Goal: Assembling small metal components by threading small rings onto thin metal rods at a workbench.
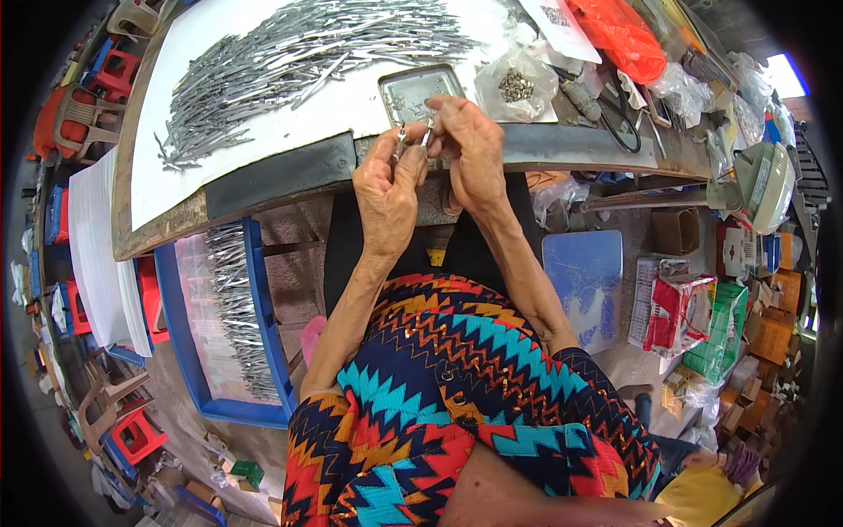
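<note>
A: Hands?

B: Both in the upper middle of the frame, close together. Left hand (386, 193) pinches a slim metal piece (401, 139) between thumb and fingers, roughly upright. Right hand (477, 151) has its fingertips closed on a second metal piece (429, 132), slightly tilted.

A: Joined, those two?

B: Can't tell. Small, and the fingers cover the lower ends.

A: What's around them?

B: Shallow metal tray (420, 81) just above the hands, small bits in it. Right of that, a clear plastic bag (546, 81) with little metal parts (515, 86). Upper left to upper middle, a big pile of grey metal strips (299, 57) on a white sheet (263, 142). More strips (239, 307) in a blue tray (274, 338), lower left.

A: How would the held pieces handle?

B: My guess: light, stiff, won't squash. Shiny and narrow, so probably slippery; easier to drop than to break.

A: Where to take hold?

B: Mid-length, I'd say, thumb against fingertip, leaving the top end free. A firm pinch should do, since a loose one might let it roll.

A: Either palm in use?

B: Not that I can see; the visible grip is at the fingers.
</note>
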Available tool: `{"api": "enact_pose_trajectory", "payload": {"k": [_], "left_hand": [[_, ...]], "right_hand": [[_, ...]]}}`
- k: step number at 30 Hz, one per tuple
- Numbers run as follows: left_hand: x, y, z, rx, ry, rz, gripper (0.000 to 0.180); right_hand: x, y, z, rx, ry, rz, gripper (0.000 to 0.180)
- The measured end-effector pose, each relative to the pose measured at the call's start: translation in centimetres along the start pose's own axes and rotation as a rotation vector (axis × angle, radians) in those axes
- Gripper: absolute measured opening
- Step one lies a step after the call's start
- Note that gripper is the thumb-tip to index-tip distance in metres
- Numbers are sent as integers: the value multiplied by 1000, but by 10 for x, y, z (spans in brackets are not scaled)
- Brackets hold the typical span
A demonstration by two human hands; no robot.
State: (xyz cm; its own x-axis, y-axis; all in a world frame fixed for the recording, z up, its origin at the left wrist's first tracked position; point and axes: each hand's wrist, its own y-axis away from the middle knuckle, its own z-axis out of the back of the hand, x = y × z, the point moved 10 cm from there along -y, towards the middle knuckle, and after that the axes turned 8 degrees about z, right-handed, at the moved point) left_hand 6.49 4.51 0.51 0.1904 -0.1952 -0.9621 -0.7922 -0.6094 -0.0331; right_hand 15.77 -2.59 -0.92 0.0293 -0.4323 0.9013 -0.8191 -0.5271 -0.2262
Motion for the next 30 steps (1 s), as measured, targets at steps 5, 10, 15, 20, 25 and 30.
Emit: {"api": "enact_pose_trajectory", "payload": {"k": [5, 10, 15, 20, 25, 30], "left_hand": [[3, 1, 3, -36, 9, 24, 19], [4, 2, 3, -45, 7, 24, 19], [2, 2, 6, -79, -66, -16, 19], [5, 4, 4, -79, -71, -32, 17], [9, 7, -2, -65, -64, -28, 17], [8, 11, -7, -133, -110, -48, 17]], "right_hand": [[5, 7, -9, -20, 74, 78, 31], [-6, 6, 1, -53, 112, -47, 35], [20, 10, -2, -72, 255, 220, 29], [23, 10, -3, -38, 369, 306, 27], [35, 13, -10, -84, 310, 299, 20], [20, 14, -1, -167, 270, 201, 16]]}}
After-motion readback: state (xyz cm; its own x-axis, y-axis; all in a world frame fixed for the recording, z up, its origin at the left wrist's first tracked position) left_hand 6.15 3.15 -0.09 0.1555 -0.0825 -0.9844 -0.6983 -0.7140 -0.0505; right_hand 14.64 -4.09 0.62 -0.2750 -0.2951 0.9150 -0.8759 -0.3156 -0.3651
